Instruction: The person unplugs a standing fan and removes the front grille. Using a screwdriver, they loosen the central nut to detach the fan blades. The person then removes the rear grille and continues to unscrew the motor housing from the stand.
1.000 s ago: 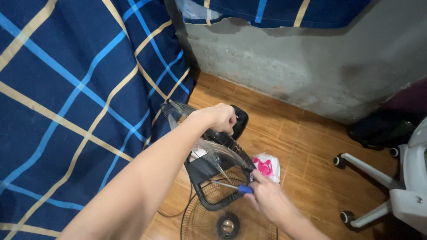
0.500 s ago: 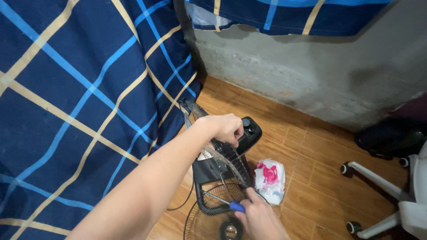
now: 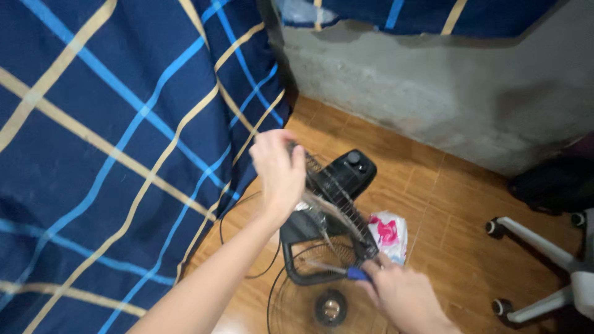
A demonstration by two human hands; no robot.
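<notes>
A black electric fan [image 3: 346, 179] stands on the wooden floor with its wire rear grille and clear blades exposed. My left hand [image 3: 278, 167] is raised beside the top of the grille, fingers loosely apart, blurred; whether it touches the grille I cannot tell. My right hand [image 3: 402, 294] grips a screwdriver [image 3: 346, 271] with a blue handle, its shaft pointing left into the lower part of the fan. A loose round front grille [image 3: 322, 303] lies flat on the floor under the fan.
A navy checked sheet [image 3: 111, 136] hangs at the left. A grey concrete wall [image 3: 433, 93] runs behind. A white and pink plastic bag [image 3: 390, 232] lies right of the fan. A white office chair base [image 3: 544, 260] with castors stands at the right.
My left hand has let go of the top of the fan grille and opened, lifting to the left. The right hand with the screwdriver has shifted slightly right. The view has moved.
</notes>
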